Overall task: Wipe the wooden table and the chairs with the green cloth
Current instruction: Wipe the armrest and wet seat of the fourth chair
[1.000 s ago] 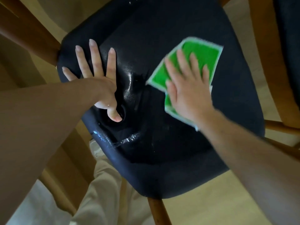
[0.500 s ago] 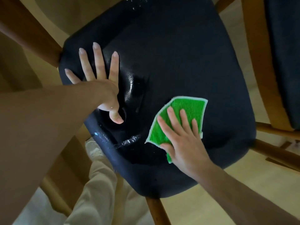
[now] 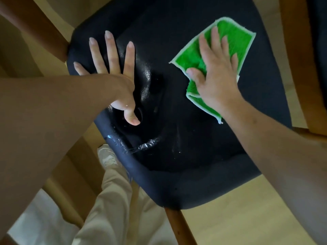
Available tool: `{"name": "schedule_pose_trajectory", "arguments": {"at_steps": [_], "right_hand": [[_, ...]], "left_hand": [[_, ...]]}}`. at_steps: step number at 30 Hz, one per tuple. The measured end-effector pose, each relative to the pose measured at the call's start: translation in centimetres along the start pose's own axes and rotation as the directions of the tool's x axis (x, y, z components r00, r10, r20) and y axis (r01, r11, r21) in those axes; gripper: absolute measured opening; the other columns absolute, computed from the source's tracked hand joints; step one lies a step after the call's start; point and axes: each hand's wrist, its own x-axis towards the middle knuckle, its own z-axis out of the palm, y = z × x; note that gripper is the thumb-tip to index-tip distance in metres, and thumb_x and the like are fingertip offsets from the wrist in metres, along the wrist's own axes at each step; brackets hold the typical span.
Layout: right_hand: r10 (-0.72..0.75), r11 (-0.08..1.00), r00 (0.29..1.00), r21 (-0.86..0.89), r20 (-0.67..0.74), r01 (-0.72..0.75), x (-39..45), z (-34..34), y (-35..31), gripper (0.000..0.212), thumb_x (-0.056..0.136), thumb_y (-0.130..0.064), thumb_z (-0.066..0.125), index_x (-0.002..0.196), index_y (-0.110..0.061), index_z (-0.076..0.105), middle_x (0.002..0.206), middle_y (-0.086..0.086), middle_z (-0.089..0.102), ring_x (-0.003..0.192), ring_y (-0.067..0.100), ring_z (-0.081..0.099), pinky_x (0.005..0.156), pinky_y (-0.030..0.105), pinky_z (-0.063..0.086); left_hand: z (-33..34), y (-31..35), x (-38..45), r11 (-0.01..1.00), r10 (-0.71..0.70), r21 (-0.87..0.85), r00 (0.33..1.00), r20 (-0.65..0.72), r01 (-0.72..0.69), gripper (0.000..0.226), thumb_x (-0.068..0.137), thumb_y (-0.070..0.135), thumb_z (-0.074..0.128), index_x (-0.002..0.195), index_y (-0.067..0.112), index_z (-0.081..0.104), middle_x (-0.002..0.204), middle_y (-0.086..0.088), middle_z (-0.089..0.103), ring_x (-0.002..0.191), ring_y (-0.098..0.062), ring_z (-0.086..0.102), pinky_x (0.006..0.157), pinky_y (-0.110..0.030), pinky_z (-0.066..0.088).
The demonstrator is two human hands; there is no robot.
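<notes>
A dark navy padded chair seat [image 3: 177,156] fills the middle of the head view, with wet shiny streaks near its centre. The green cloth [image 3: 228,39], edged in white, lies flat on the seat's far right part. My right hand [image 3: 215,73] presses down on the cloth with straight, spread fingers. My left hand [image 3: 113,73] rests flat on the seat's left side, fingers spread and thumb pointing toward me. Part of the cloth is hidden under my right palm.
A wooden chair frame bar [image 3: 40,30] runs along the upper left, and a wooden leg [image 3: 178,225] shows below the seat. A second chair's wooden frame [image 3: 304,71] stands close on the right. My light trousers [image 3: 113,200] and shoe [image 3: 108,156] are beneath, on a pale floor [image 3: 230,218].
My right hand has pushed the green cloth from the seat's near right part up to its far right. The left hand has stayed in place on the seat.
</notes>
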Motion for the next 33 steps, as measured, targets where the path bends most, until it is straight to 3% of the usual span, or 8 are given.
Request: {"name": "schedule_pose_trajectory", "arguments": {"at_steps": [3, 8, 13, 17, 24, 27, 30, 33], "right_hand": [[-0.03, 0.997, 0.995, -0.062, 0.092, 0.035, -3.9, 1.6, 0.1, 0.08, 0.093, -0.056, 0.036, 0.157, -0.023, 0.002, 0.164, 0.001, -0.013, 0.149, 0.031, -0.011, 0.116, 0.056, -0.002], [-0.152, 0.955, 0.969, -0.223, 0.193, 0.194, -15.2, 6.5, -1.2, 0.078, 0.093, -0.06, 0.029, 0.155, -0.015, 0.013, 0.163, 0.011, 0.009, 0.146, 0.042, 0.013, 0.111, 0.064, 0.017], [-0.105, 0.939, 0.973, -0.302, 0.204, 0.165, -18.0, 8.3, -2.7, 0.073, 0.095, -0.052, 0.03, 0.153, -0.01, 0.019, 0.16, 0.016, 0.016, 0.143, 0.047, 0.016, 0.111, 0.064, 0.016], [-0.217, 0.927, 0.946, -0.254, 0.24, 0.277, -15.9, 7.4, -1.5, 0.07, 0.096, -0.053, 0.031, 0.153, -0.014, 0.021, 0.161, 0.009, 0.016, 0.144, 0.041, 0.018, 0.109, 0.065, 0.021], [-0.235, 0.943, 0.97, -0.23, 0.058, 0.242, -3.9, 4.0, -3.7, 0.068, 0.098, -0.053, 0.029, 0.155, -0.021, 0.015, 0.164, -0.001, 0.008, 0.149, 0.033, 0.008, 0.114, 0.06, 0.012], [-0.148, 0.978, 0.988, -0.157, -0.05, 0.139, 0.5, 3.3, -5.6, 0.065, 0.1, -0.05, 0.03, 0.156, -0.024, 0.011, 0.164, -0.004, 0.004, 0.15, 0.03, 0.002, 0.116, 0.057, 0.006], [-0.056, 0.993, 0.985, -0.108, -0.161, 0.039, 0.8, 3.9, -7.0, 0.061, 0.1, -0.045, 0.031, 0.156, -0.024, 0.018, 0.164, -0.002, 0.011, 0.15, 0.029, 0.008, 0.117, 0.056, 0.008], [-0.064, 0.996, 0.99, -0.065, -0.122, 0.057, -2.3, 4.9, -6.5, 0.06, 0.099, -0.038, 0.029, 0.156, -0.024, 0.017, 0.164, -0.001, 0.009, 0.15, 0.03, 0.006, 0.118, 0.054, 0.007]], "left_hand": [[0.8, -0.5, 0.4, 0.999, 0.047, -0.002, 0.994, -0.095, -0.047, 0.161, 0.052, 0.062, 0.084, 0.12, 0.021, -0.056, 0.131, -0.022, -0.058, 0.129, -0.051, -0.039, 0.103, -0.074, 0.001], [2.4, -1.2, 1.1, 0.992, 0.116, -0.011, 0.946, -0.302, -0.126, 0.148, 0.062, 0.059, 0.08, 0.138, 0.023, -0.042, 0.144, -0.016, -0.047, 0.137, -0.045, -0.031, 0.104, -0.074, 0.003], [2.0, -1.1, 1.5, 0.99, 0.137, 0.0, 0.961, -0.24, -0.142, 0.16, 0.049, 0.065, 0.083, 0.131, 0.024, -0.049, 0.139, -0.018, -0.051, 0.135, -0.048, -0.032, 0.102, -0.075, 0.003], [0.7, -0.7, 1.0, 0.998, 0.046, -0.03, 0.997, -0.061, -0.048, 0.163, 0.048, 0.058, 0.088, 0.116, 0.02, -0.057, 0.128, -0.022, -0.06, 0.126, -0.052, -0.042, 0.101, -0.075, -0.002], [0.4, -0.3, 0.8, 1.0, 0.011, -0.018, 1.0, -0.009, -0.011, 0.164, 0.047, 0.056, 0.089, 0.11, 0.021, -0.058, 0.123, -0.021, -0.063, 0.123, -0.051, -0.045, 0.101, -0.075, -0.004], [0.4, -0.2, 0.6, 1.0, -0.003, 0.008, 1.0, -0.009, 0.003, 0.164, 0.047, 0.057, 0.089, 0.111, 0.022, -0.058, 0.123, -0.021, -0.063, 0.124, -0.051, -0.044, 0.103, -0.075, -0.003], [0.2, -0.1, 0.3, 1.0, -0.008, 0.01, 1.0, -0.014, 0.008, 0.164, 0.046, 0.058, 0.088, 0.111, 0.021, -0.057, 0.125, -0.021, -0.062, 0.125, -0.052, -0.043, 0.103, -0.074, -0.002], [-0.1, -0.1, 0.3, 1.0, 0.002, -0.005, 1.0, 0.013, -0.002, 0.163, 0.048, 0.055, 0.089, 0.108, 0.022, -0.059, 0.121, -0.02, -0.064, 0.122, -0.051, -0.046, 0.103, -0.075, -0.004]]}}
